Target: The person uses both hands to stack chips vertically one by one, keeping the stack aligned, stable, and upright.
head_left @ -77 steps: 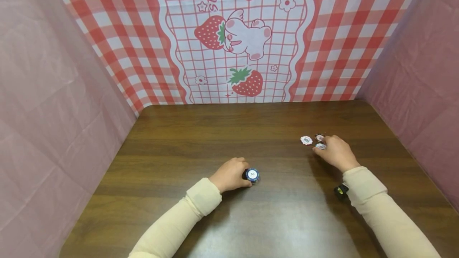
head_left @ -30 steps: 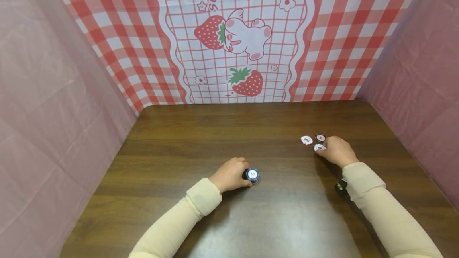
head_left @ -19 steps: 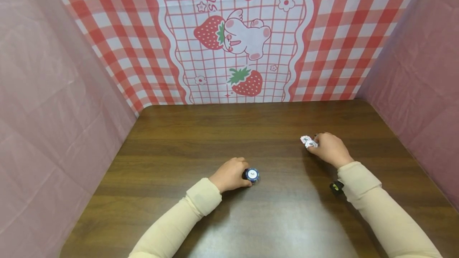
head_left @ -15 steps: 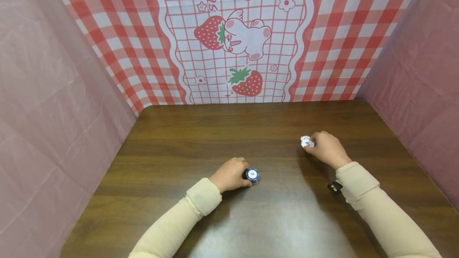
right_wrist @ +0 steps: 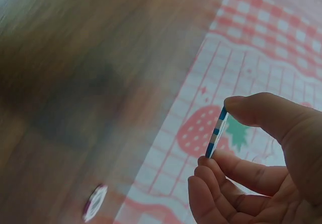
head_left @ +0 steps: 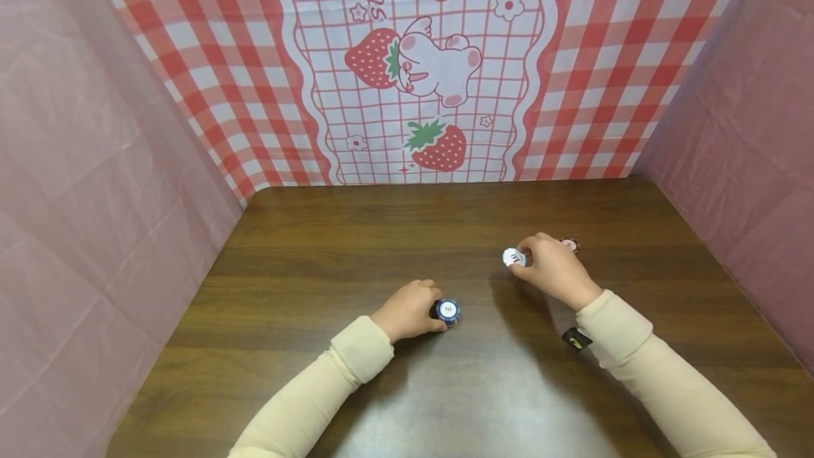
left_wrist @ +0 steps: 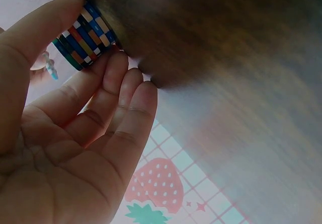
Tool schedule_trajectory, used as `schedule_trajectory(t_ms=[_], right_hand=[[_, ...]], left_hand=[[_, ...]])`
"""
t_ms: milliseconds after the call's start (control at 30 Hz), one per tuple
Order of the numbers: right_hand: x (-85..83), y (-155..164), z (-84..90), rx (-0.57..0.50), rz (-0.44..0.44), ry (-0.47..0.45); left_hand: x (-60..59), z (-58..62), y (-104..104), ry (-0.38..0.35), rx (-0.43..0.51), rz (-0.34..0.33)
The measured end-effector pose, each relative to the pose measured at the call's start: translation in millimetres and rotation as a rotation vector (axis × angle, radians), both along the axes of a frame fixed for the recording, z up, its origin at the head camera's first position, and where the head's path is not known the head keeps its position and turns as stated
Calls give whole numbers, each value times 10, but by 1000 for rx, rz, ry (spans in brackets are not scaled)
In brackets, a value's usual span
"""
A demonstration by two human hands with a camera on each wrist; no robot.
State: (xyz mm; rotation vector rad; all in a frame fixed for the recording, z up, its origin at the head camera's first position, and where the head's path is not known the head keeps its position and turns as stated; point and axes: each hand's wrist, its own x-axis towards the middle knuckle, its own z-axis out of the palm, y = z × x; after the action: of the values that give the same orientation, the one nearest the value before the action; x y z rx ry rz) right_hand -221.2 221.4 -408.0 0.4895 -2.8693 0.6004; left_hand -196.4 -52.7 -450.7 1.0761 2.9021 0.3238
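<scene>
On the brown table, the left hand still grips the chip stack near centre. The right hand has lifted a white-faced chip and carried it leftward toward the stack, leaving a dark chip behind, far right.

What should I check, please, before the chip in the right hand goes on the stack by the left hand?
1. Chip pinched firmly in right hand: ok, thumb above, fingers below.
2. Stack steadied by left hand: ok, thumb and fingers touch its side.
3. Top of stack uncovered: ok.
4. Table between the hands unobstructed: ok.
5. Held chip is a single one: cannot tell from the head view; the wrist view shows one edge.
6. Loose chip left behind: ok, lying flat.
</scene>
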Motion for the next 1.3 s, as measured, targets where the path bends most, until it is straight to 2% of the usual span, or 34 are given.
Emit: schedule_trajectory(t_ms=[267,867,1300], right_hand=[[83,-238,10,-15,79,61],[245,-657,-84,27,253,-9],[306,-829,-171,40,337,-28]], left_hand=[[5,11,10,-3,-2,1],[-7,-7,7,-6,8,5],[-2,-5,1,4,8,6]])
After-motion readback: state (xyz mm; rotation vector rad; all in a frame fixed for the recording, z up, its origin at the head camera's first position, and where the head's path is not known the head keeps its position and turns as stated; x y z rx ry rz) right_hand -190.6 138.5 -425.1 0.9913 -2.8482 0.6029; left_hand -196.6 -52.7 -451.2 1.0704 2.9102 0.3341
